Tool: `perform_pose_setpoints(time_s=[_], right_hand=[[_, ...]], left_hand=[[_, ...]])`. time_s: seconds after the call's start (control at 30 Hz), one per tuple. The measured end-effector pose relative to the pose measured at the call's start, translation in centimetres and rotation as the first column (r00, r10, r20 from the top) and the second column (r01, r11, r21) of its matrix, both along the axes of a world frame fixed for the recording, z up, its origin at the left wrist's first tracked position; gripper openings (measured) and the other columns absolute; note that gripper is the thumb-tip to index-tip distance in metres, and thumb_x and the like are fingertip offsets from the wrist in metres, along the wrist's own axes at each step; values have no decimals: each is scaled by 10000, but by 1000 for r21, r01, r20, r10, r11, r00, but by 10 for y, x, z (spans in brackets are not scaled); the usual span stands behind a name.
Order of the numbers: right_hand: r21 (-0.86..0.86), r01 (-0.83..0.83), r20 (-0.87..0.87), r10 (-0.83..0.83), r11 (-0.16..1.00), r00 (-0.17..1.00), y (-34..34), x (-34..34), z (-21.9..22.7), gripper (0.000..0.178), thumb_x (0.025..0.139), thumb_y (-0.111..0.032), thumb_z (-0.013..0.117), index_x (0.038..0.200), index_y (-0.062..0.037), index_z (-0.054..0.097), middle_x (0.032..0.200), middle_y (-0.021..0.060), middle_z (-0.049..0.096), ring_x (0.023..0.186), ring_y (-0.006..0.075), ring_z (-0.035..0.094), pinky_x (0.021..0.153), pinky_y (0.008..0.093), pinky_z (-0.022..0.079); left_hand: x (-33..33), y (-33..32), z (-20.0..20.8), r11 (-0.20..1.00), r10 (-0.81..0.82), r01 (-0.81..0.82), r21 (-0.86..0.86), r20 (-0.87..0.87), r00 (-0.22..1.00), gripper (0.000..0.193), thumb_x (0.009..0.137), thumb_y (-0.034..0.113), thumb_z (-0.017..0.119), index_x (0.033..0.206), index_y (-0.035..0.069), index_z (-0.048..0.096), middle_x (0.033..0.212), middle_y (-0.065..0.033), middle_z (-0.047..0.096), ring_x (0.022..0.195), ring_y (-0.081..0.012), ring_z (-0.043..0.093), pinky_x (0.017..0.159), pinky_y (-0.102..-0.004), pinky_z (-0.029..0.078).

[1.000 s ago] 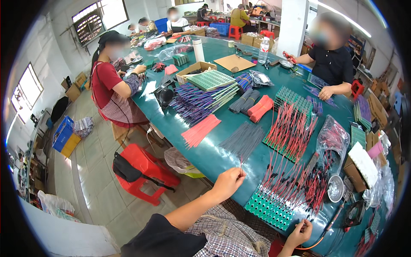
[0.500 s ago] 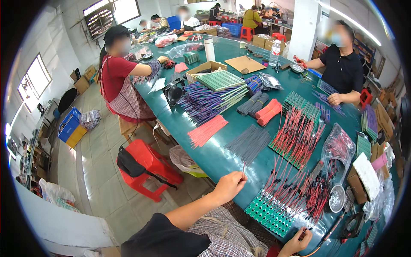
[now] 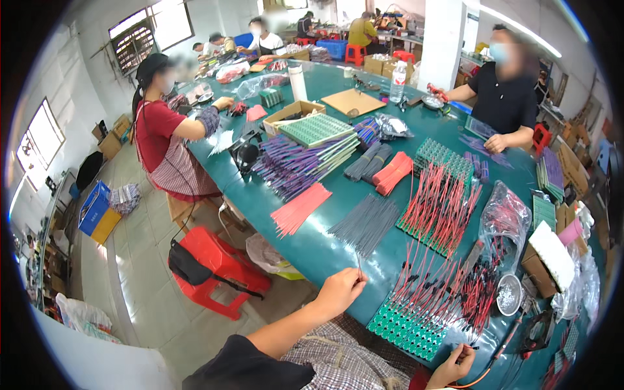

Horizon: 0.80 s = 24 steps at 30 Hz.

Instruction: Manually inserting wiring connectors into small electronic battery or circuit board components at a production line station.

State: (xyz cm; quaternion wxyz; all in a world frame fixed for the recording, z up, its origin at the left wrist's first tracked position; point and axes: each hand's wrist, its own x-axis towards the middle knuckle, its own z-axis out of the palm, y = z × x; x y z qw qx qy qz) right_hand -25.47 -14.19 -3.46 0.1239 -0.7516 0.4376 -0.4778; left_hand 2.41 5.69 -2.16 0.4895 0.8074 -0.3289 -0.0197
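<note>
At the near table edge, my left hand [image 3: 342, 288] is closed in a pinch on a thin wire, just below a fanned pile of black wires [image 3: 366, 224]. To the right, my right hand [image 3: 456, 364] pinches a small dark piece at the near corner of a green circuit board panel [image 3: 406, 333]. Red and black wires [image 3: 432, 286] stick up from that panel. Farther back, a second green board panel [image 3: 445, 159] carries red wires lying across it. A pile of red wires [image 3: 301, 208] lies left of the black ones.
A metal bowl [image 3: 509, 294] and a soldering iron [image 3: 508, 338] lie on the right, near a plastic bag of wires [image 3: 506, 214]. Bundled purple wires [image 3: 296, 162] and a cardboard box [image 3: 296, 110] stand farther back. A red stool [image 3: 218, 270] is at left. Co-workers sit around the table.
The view has shifted slightly, so the table contents sit a little further left. Both my hands keep their pinches in nearly the same places.
</note>
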Motion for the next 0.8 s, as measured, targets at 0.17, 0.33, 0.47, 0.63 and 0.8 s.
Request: perform_pose_setpoints(time_s=[0.17, 0.33, 0.47, 0.63, 0.8], right_hand=[[23, -27, 52, 26, 999, 998, -3, 0, -13, 136, 869, -139, 725, 852, -22, 656, 734, 112, 637, 609, 263, 589, 606, 362, 492], [-17, -8, -29, 7, 1000, 1000, -3, -2, -13, 168, 861, -165, 744, 858, -16, 665, 738, 126, 648, 628, 262, 616, 601, 365, 500], [-40, -17, 27, 18, 999, 999, -2, 0, -14, 157, 859, -151, 739, 888, -10, 678, 770, 140, 663, 668, 285, 629, 634, 378, 507], [-6, 2, 4, -1, 1000, 1000, 0, 2, -10, 171, 875, -159, 728, 903, 3, 680, 802, 164, 673, 704, 319, 631, 677, 398, 515], [79, -109, 95, 102, 991, 990, -18, -6, -39, 116, 970, -88, 616, 968, 23, 583, 804, 30, 573, 684, 105, 517, 621, 255, 442]], left_hand=[[18, -3, 22, 994, -18, 19, -103, 15, 1000, 95, 856, 70, 686, 933, 28, 651, 877, -121, 687, 771, -257, 689, 688, -366, 548], [65, -24, 93, 934, 26, -2, -357, 62, 998, 88, 875, 56, 681, 952, 20, 657, 868, -103, 687, 763, -198, 687, 707, -300, 553], [57, -32, 120, 889, -44, 16, -458, -51, 998, 61, 902, 33, 653, 956, 4, 648, 868, -90, 692, 774, -161, 697, 706, -284, 559], [40, -20, 74, 940, -90, 43, -337, -125, 988, 105, 900, 37, 661, 988, -14, 636, 891, -99, 700, 811, -167, 712, 726, -284, 562], [18, 1, 36, 983, -49, 9, -185, -210, 977, 65, 914, -1, 638, 975, -24, 643, 917, -85, 705, 873, -153, 711, 772, -296, 580]])
